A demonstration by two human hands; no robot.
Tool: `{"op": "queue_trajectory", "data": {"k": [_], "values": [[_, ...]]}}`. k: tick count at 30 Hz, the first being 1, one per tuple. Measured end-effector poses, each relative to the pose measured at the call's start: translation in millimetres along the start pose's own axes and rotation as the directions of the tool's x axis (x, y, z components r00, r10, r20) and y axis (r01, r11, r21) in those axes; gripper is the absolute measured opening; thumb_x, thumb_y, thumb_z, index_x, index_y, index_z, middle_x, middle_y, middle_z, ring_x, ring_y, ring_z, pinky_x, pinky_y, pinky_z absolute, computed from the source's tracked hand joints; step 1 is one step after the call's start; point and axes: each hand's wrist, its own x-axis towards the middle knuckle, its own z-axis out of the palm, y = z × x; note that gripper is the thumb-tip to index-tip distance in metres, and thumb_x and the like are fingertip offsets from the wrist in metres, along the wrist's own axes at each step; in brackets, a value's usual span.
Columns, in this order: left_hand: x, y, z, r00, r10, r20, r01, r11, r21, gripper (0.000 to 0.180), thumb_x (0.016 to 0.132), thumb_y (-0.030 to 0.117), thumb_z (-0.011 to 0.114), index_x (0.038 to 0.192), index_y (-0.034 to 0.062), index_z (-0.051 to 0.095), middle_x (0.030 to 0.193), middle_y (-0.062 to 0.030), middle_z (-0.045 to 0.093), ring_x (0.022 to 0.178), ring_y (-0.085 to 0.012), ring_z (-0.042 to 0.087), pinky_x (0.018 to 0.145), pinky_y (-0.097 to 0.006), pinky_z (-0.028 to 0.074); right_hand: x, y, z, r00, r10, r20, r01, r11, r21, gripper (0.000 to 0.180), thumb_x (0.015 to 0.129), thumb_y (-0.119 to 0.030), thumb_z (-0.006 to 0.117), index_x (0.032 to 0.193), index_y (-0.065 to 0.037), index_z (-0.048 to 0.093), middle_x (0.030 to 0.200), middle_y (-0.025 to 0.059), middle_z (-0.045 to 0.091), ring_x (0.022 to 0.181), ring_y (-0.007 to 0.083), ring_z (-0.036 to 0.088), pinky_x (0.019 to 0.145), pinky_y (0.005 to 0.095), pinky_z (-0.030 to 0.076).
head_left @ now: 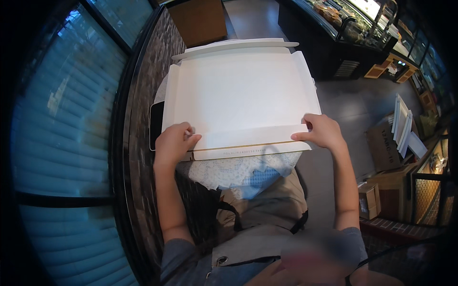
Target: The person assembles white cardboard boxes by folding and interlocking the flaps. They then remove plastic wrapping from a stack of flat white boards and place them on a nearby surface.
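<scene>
Your left hand (172, 143) and right hand (323, 131) each pinch an end of the near flap (248, 138) of a flat white cardboard box (238, 90), each grip clamped on that folded edge. Beneath the box lies a patterned paper sheet (234, 169) on the dark counter (143, 95), with a window (62, 119) on your left.

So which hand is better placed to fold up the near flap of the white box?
Probably neither alone. The left hand pinches the near flap at its left end and the right hand at its right end. The right has slightly more grip, with fingers lying along the flap edge.
</scene>
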Motion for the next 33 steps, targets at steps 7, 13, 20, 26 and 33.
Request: {"op": "queue_trajectory", "data": {"k": [7,13,20,26,33], "values": [[-6.0,36.8,69.1,0.817,0.494,-0.297,-0.437,0.867,0.238,0.04,0.092,0.025,0.063,0.122,-0.0012,0.06,0.129,-0.0196,0.059,0.125,-0.037,0.054,0.107,-0.049,0.041,-8.3,-9.1,52.3,0.727,-0.555,-0.405,0.518,0.83,-0.207,0.052,0.079,-0.032,0.078,0.12,-0.004,0.063,0.122,0.0118,0.066,0.119,0.0328,0.058,0.105,0.0457,0.043],[-18.6,44.3,62.5,0.867,0.467,-0.173,-0.465,0.884,0.052,0.082,0.085,0.044,0.071,0.144,-0.0041,0.041,0.148,-0.0211,0.046,0.142,-0.0384,0.038,0.119,-0.057,0.018,-20.7,-15.2,68.8,0.791,-0.511,-0.335,0.481,0.859,-0.175,0.078,0.083,-0.051,0.072,0.136,0.002,0.051,0.146,0.0183,0.05,0.14,0.0337,0.042,0.115,0.0488,0.034],[-18.3,41.4,66.9,0.863,0.481,-0.154,-0.46,0.875,0.153,0.087,0.077,0.055,0.073,0.137,-0.0026,0.048,0.137,-0.0194,0.054,0.133,-0.0359,0.048,0.114,-0.054,0.031,-15.4,-11.3,75.6,0.693,-0.573,-0.439,0.5,0.819,-0.28,0.078,0.078,-0.055,0.073,0.13,0.001,0.055,0.134,0.0187,0.06,0.128,0.0335,0.055,0.108,0.0477,0.042],[-26.3,45.0,69.1,0.79,0.553,-0.266,-0.494,0.83,0.259,0.065,0.08,0.046,0.072,0.124,-0.0003,0.059,0.123,-0.0144,0.065,0.119,-0.0312,0.06,0.105,-0.05,0.043,-22.5,-8.7,89.3,0.589,-0.58,-0.563,0.525,0.804,-0.279,0.057,0.08,-0.044,0.073,0.115,-0.001,0.062,0.115,0.0158,0.068,0.108,0.0301,0.067,0.091,0.043,0.054],[-42.7,59.2,80.5,0.687,0.611,-0.392,-0.548,0.791,0.271,0.036,0.084,0.018,0.068,0.119,0.0083,0.066,0.117,-0.0111,0.069,0.112,-0.0277,0.066,0.099,-0.047,0.049,-41.5,-10.2,89.6,0.5,-0.581,-0.641,0.479,0.803,-0.354,0.044,0.082,-0.032,0.072,0.115,-0.003,0.066,0.116,0.0124,0.069,0.107,0.0291,0.067,0.092,0.0424,0.053]]}}
